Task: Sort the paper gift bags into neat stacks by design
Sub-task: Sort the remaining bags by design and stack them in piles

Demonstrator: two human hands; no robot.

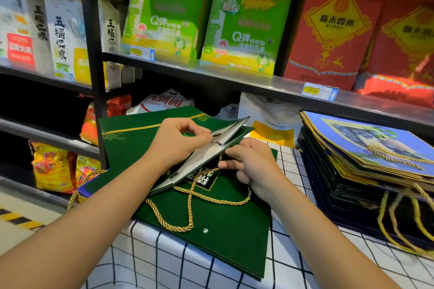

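Note:
A dark green gift bag (131,145) is held partly open above a stack of flat green gift bags (223,230) on the table. My left hand (178,141) pinches the open bag's white inner rim from the left. My right hand (249,164) pinches the rim and the gold cord near it from the right. Gold rope handles (187,197) loop loosely over the top green bag of the stack. At the right lies a tall stack of blue gift bags (366,159) with a landscape picture, their gold handles hanging over the table's front.
The table wears a white cloth with a black grid (169,263). Black shelving behind carries green rice bags (244,19), red rice boxes (328,26) and white sacks (63,30). White plastic bags (270,115) lie under the shelf. Orange snack packs (51,166) sit lower left.

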